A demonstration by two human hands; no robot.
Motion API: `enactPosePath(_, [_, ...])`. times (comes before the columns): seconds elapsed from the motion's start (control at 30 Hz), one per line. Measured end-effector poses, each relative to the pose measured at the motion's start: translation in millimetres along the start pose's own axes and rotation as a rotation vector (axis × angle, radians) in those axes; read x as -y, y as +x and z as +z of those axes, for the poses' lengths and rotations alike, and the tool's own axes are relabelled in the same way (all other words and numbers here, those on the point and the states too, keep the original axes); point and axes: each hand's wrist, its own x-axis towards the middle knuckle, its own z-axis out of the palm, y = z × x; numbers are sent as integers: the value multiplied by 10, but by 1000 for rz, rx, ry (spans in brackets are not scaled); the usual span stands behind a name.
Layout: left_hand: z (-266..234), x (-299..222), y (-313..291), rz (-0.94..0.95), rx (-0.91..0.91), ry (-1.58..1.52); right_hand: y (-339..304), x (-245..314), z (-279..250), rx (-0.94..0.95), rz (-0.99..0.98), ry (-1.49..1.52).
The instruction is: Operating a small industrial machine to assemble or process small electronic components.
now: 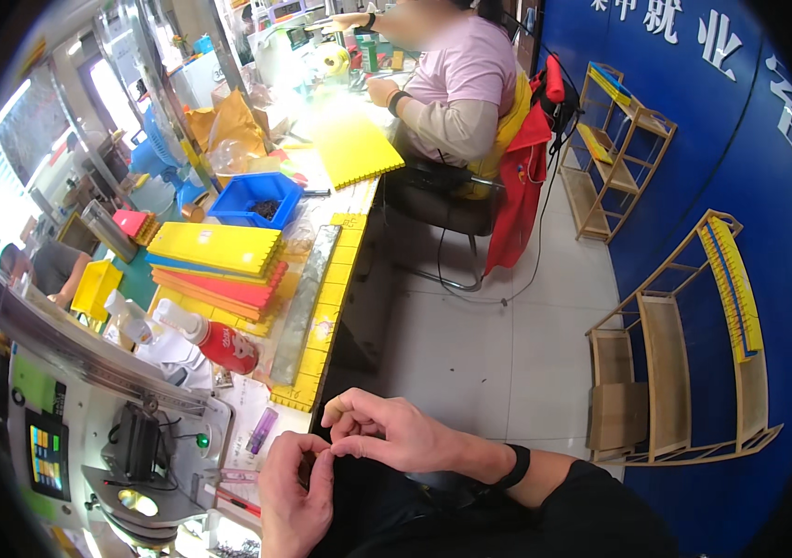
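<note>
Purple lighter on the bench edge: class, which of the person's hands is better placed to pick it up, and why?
Left, probably. The left hand sits just below the purple lighter, by the bench edge. The right hand is farther right, off the bench, fingers pinched together against the left hand's fingertips.

2 wooden racks (684,372), 1 blue bin (257,197), 1 red bottle (219,342), 1 purple lighter (263,431), 2 hands (387,432)
</note>
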Motion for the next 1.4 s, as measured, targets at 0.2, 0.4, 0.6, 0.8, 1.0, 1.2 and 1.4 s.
enactPosePath(0.2, [24, -3, 11, -25, -61, 21, -28, 41, -60, -16, -157, -207])
enactPosePath(0.4, [73, 111, 24, 83, -65, 137, -60, 31, -119, -59, -204, -262])
enactPosePath(0.6, [162, -80, 63, 81, -98, 155, -91, 39, -195, -60, -213, -250])
enactPosePath(0.8, [192, -82, 104, 160, -103, 230, -105, -17, -232, -85, -252, -260])
enactPosePath(1.0, [174, 46, 107, 208, -82, 252, -119, -11, -238, -91, -259, -259])
enactPosePath(1.2, [186, 3, 99, 219, -77, 261, -126, -8, -233, -92, -252, -261])
enactPosePath(1.4, [206, -146, 84, 164, -89, 235, -119, 53, -240, -63, -195, -238])
